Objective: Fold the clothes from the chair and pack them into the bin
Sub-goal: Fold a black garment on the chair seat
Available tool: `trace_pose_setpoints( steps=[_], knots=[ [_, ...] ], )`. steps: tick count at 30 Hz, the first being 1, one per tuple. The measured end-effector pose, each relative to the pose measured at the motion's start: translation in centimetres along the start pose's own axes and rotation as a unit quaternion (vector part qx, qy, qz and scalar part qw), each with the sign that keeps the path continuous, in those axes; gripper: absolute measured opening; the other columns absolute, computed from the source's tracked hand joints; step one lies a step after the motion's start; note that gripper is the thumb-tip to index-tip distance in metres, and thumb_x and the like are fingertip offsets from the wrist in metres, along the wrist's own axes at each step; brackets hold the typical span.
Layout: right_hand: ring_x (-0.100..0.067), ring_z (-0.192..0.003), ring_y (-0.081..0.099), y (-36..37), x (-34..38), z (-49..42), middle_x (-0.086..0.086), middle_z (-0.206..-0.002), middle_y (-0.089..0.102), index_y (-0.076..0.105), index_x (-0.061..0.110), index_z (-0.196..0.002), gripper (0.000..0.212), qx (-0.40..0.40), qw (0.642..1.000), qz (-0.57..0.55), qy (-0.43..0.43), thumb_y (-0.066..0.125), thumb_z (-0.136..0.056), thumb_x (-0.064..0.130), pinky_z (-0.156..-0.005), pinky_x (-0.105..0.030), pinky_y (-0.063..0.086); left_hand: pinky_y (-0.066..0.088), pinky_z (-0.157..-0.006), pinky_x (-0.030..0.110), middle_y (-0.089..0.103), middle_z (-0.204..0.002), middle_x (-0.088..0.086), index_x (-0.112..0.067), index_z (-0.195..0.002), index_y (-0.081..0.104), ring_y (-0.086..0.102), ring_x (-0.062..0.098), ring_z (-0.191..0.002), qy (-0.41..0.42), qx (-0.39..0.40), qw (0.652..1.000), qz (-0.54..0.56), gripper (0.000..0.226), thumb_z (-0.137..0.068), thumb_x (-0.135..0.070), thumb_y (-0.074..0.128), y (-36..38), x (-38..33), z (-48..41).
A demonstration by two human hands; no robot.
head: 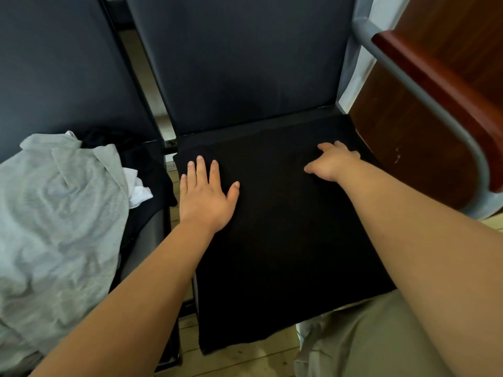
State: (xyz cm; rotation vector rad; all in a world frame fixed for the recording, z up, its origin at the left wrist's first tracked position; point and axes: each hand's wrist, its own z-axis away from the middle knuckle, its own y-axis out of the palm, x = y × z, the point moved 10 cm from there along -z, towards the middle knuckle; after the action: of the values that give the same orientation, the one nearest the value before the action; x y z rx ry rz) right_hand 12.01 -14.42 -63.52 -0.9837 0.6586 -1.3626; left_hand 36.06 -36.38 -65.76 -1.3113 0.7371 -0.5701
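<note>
Lying flat under both hands' fingers point(201, 170): black garment point(277, 240) on chair seat.

A black garment point(272, 240) lies spread flat over the seat of a dark chair point(245, 63), its near edge hanging over the front. The left hand point(206, 198) presses flat on the garment's left side, fingers point(202, 167) straight and spread. The right hand point(333, 164) rests near its far right corner with bent fingers; whether they pinch the cloth is unclear. A crumpled grey garment point(60, 213) lies on the neighbouring seat to the left.
</note>
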Motion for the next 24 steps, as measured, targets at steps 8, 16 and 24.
trace_pose_setpoints(
  steps=[8,16,24],
  knots=[
    [-0.039,-0.163,0.006,-0.3,1.3,-1.8,0.0,-0.179,0.007,0.026,0.039,-0.167,0.082,-0.048,0.998,-0.027,-0.023,0.067,-0.097,0.053,-0.13,-0.06,0.016,0.0,-0.133,0.048,-0.008,-0.177,0.009,-0.023,-0.17,0.007,-0.01,0.028,-0.163,-0.006,-0.011,1.0,-0.009,0.086,-0.101,-0.074,0.015,-0.3,0.0,-3.2],
    [-0.039,-0.163,0.008,-0.7,1.5,-1.8,-0.001,-0.178,0.01,0.028,0.04,-0.167,0.08,-0.071,0.996,-0.033,-0.035,0.064,-0.098,0.057,-0.13,-0.059,0.015,0.001,-0.133,0.049,-0.006,-0.178,0.007,-0.025,-0.17,0.009,-0.009,0.028,-0.164,-0.001,-0.01,1.0,-0.005,0.087,-0.1,-0.077,0.015,-0.6,0.7,-4.5],
    [-0.039,-0.158,0.024,-2.5,1.5,0.2,-0.008,-0.175,0.02,0.039,0.031,-0.164,0.074,-0.088,0.993,-0.049,-0.061,0.063,-0.099,0.057,-0.126,-0.054,0.03,-0.002,-0.133,0.048,-0.004,-0.177,0.011,-0.013,-0.17,0.009,-0.01,0.029,-0.163,0.013,0.006,1.0,0.025,0.084,-0.106,-0.067,0.024,-2.0,1.1,-3.4]
  ],
)
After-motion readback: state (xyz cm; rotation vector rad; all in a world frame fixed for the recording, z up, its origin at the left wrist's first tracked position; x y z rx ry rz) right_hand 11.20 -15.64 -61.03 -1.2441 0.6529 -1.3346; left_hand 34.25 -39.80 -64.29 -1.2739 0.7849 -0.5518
